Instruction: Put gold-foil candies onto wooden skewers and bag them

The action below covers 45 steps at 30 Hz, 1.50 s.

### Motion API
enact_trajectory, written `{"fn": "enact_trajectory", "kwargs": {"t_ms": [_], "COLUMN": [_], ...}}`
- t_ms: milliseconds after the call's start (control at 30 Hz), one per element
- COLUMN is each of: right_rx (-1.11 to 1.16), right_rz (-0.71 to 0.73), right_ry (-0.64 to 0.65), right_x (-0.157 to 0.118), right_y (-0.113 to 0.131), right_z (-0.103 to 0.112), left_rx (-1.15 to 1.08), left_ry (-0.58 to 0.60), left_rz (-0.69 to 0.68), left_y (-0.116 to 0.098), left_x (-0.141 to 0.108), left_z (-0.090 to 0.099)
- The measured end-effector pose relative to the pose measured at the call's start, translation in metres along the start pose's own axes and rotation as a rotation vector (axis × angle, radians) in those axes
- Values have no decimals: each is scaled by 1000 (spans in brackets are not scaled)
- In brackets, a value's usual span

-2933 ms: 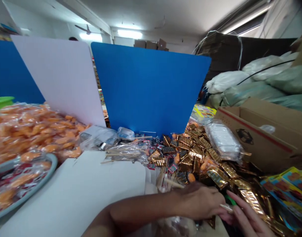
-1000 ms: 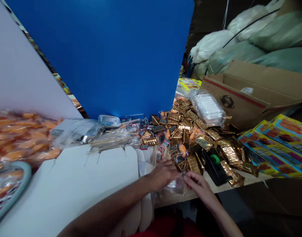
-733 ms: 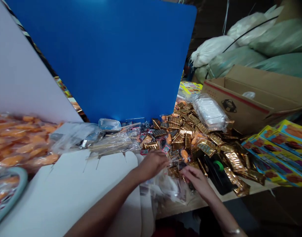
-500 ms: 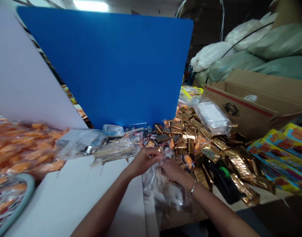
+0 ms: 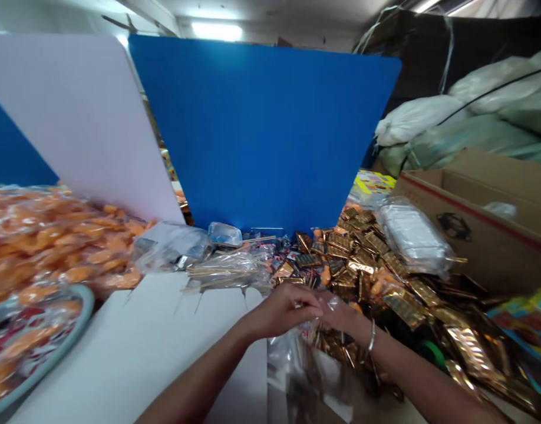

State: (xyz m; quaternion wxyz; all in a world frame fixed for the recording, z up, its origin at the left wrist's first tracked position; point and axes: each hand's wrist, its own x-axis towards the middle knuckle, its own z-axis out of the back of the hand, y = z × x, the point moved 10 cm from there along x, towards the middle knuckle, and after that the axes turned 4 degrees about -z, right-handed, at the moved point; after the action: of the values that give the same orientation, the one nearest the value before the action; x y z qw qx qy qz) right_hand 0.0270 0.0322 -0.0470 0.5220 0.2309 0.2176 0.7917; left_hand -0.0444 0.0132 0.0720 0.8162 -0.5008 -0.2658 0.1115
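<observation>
Two upright boards stand at the back, a blue board [image 5: 261,135] and a pale lilac board [image 5: 71,112] just left of it; to the right lie pale green sacks [image 5: 460,132] and an open cardboard box [image 5: 482,235]; at left sits a heap of orange snacks in plastic [image 5: 53,241], partly over a round tray [image 5: 82,300]; a white sheet [image 5: 120,347] spreads at near left; gold foil packets [image 5: 363,259] pile up right of centre, a clear pack of white items [image 5: 412,235] resting on them; a clear plastic bag [image 5: 297,377] hangs just below the hands, in front of the packets; the left hand [image 5: 281,312] and right hand [image 5: 339,312] meet above it; the right fingers [image 5: 332,309] are bunched together, clamped on a fold of the bag; the left fingers [image 5: 308,306] lie together, tips touching the right hand, though whether they grip the film too cannot be told; a silver bangle [image 5: 372,334] circles the right wrist.
</observation>
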Motion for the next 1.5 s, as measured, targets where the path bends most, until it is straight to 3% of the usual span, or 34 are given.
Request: {"fn": "enact_trajectory", "kwargs": {"t_ms": [133,200,267,400,500,600,667,800,867,1033,1200,1367,1500], "right_rx": [-67,-72,-14,271,525,643,659,613,594,522,477,427,433], "right_rz": [42,49,6,-220,-332,-353,-365,-365,-331,-261,-239,-216,-225], "right_ry": [-28,-124,-294,-632,-689,-671,-731,-1075,-1176,-1114,-1228,-1044,-888], "right_x": [-14,-22,-29,-45,-52,-63,-83,-144,-163,-160,-168,-140,-105], "right_y": [-13,-17,-23,-48,-54,-39,-24,8,26,60,69,83,91], "right_z": [18,33,57,100,110,116,128,170,184,190,200,195,166], "left_rx": [-1,12,24,56,66,63,64,58,48,57,42,53,52], "left_ry": [223,327,359,267,177,119,66,16,28,23,-2,13,31], "left_rz": [-18,-12,-5,14,38,71,81,54,32,34,95,82,77], "left_y": [-11,-16,-18,-10,0,8,9,6,4,6,17,14,8], "left_x": [-4,-7,-9,-4,1,2,3,3,3,2,1,1,2], "left_z": [-16,-24,-27,-22,-16,-12,-8,-6,-8,-1,10,9,4]}}
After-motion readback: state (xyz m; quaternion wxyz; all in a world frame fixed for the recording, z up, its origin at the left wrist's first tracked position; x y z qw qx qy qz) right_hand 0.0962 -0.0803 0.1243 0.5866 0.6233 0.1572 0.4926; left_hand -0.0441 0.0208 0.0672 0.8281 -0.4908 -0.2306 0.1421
